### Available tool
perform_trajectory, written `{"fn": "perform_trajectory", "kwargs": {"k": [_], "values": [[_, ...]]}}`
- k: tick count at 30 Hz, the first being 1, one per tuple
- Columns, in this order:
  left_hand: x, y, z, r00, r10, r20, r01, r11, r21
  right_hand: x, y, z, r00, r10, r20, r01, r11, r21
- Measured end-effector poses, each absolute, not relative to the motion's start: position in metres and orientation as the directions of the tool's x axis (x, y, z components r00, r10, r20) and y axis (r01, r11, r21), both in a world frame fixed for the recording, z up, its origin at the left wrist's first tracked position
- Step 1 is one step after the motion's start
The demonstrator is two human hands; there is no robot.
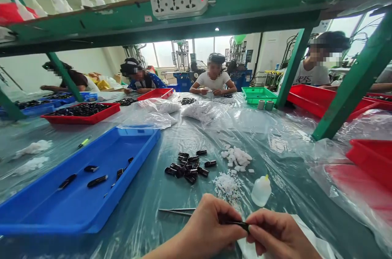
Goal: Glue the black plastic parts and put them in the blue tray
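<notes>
Between my two hands is a small, dark, glossy piece (240,224). My left hand (210,224) pinches one end between thumb and fingers, and my right hand (274,228) pinches the other end; the fingers cover much of it. Beside my left hand lie thin metal tweezers (176,211), partly hidden behind it. Just beyond the hands are a heap of small white bits (227,185) and a white squeeze bottle (261,191) with a yellow tip. Farther off sit a pile of short black glossy pieces (187,166) and a pile of larger white pieces (237,157).
On the left, a blue tray (43,220) holds several black pieces. A red bin (372,161) stands at right. White cloth or paper (318,244) lies under my right hand. Overhead runs a green shelf beam (260,4) with a power strip (179,4). Several people work across the plastic-covered table.
</notes>
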State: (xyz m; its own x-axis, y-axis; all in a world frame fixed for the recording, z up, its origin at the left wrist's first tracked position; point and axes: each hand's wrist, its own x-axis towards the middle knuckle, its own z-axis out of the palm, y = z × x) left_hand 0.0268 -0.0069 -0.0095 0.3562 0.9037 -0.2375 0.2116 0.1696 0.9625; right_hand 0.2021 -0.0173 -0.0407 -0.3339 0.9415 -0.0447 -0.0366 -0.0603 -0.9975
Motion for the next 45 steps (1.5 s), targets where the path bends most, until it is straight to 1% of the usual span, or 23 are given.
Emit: {"fn": "perform_trajectory", "kwargs": {"k": [3,6,7,9,11,13,15,17,20,23,24,26,28,29,30,32,34,36,38,39,41,43,45], "values": [[0.024,-0.008,-0.007,0.452,0.82,-0.352,0.16,0.314,0.936,0.204,-0.013,-0.041,-0.409,0.911,-0.043,-0.045,-0.067,-0.997],[0.023,-0.008,-0.007,0.482,0.775,-0.408,0.084,0.423,0.902,0.209,-0.009,-0.039,-0.431,0.901,-0.042,-0.007,-0.05,-0.999],[0.023,-0.008,-0.007,0.477,0.777,-0.411,0.05,0.443,0.895,0.211,-0.008,-0.038,-0.42,0.907,-0.027,0.044,-0.01,-0.999],[0.023,-0.008,-0.008,0.469,0.786,-0.402,-0.026,0.467,0.884,0.214,-0.008,-0.039,-0.396,0.915,0.081,0.221,0.181,-0.958],[0.023,-0.007,-0.007,0.469,0.797,-0.381,-0.093,0.474,0.876,0.215,-0.009,-0.041,-0.429,0.871,0.241,0.415,0.427,-0.804],[0.023,-0.007,-0.006,0.468,0.806,-0.362,-0.15,0.476,0.867,0.216,-0.009,-0.045,-0.498,0.798,0.339,0.523,0.588,-0.617],[0.022,-0.007,-0.004,0.465,0.812,-0.353,-0.2,0.484,0.852,0.216,-0.009,-0.049,-0.549,0.75,0.368,0.561,0.657,-0.503],[0.022,-0.008,-0.002,0.459,0.815,-0.355,-0.239,0.498,0.834,0.217,-0.009,-0.05,-0.57,0.714,0.407,0.565,0.7,-0.437],[0.022,-0.009,0.0,0.438,0.826,-0.355,-0.271,0.498,0.824,0.221,-0.01,-0.045,-0.524,0.694,0.493,0.567,0.717,-0.406],[0.022,-0.01,0.0,0.4,0.847,-0.35,-0.282,0.477,0.832,0.227,-0.01,-0.033,-0.375,0.735,0.564,0.594,0.658,-0.463],[0.022,-0.01,0.0,0.39,0.851,-0.352,-0.28,0.474,0.835,0.23,-0.009,-0.03,-0.299,0.758,0.58,0.614,0.618,-0.491],[0.023,-0.01,0.0,0.38,0.852,-0.36,-0.273,0.475,0.837,0.235,-0.006,-0.026,-0.099,0.819,0.565,0.671,0.474,-0.57],[0.023,-0.01,-0.001,0.38,0.848,-0.369,-0.262,0.481,0.837,0.238,0.001,-0.029,0.063,0.866,0.496,0.688,0.322,-0.65],[0.023,-0.01,-0.001,0.377,0.848,-0.371,-0.26,0.482,0.837,0.239,0.005,-0.032,0.09,0.891,0.446,0.674,0.275,-0.685],[0.024,-0.01,-0.002,0.376,0.849,-0.372,-0.26,0.482,0.837,0.24,0.009,-0.037,0.072,0.918,0.391,0.65,0.254,-0.716],[0.024,-0.011,-0.003,0.381,0.849,-0.366,-0.268,0.48,0.835,0.239,0.017,-0.046,-0.039,0.957,0.289,0.589,0.256,-0.767],[0.025,-0.011,-0.004,0.396,0.847,-0.355,-0.276,0.478,0.834,0.236,0.022,-0.051,-0.142,0.966,0.216,0.537,0.258,-0.803],[0.026,-0.011,-0.005,0.412,0.842,-0.349,-0.277,0.481,0.832,0.234,0.025,-0.05,-0.21,0.961,0.181,0.508,0.266,-0.819],[0.026,-0.011,-0.006,0.424,0.835,-0.35,-0.278,0.488,0.827,0.232,0.025,-0.044,-0.239,0.955,0.173,0.501,0.274,-0.821],[0.027,-0.011,-0.007,0.432,0.831,-0.35,-0.281,0.493,0.824,0.232,0.024,-0.041,-0.239,0.953,0.187,0.511,0.287,-0.81],[0.027,-0.011,-0.009,0.452,0.822,-0.346,-0.288,0.502,0.816,0.234,0.024,-0.034,-0.223,0.935,0.276,0.56,0.354,-0.749],[0.026,-0.012,-0.01,0.476,0.811,-0.341,-0.289,0.51,0.81,0.237,0.024,-0.031,-0.22,0.88,0.422,0.633,0.458,-0.624],[0.026,-0.012,-0.009,0.497,0.801,-0.334,-0.287,0.514,0.808,0.241,0.025,-0.03,-0.241,0.789,0.566,0.699,0.545,-0.462]]}}
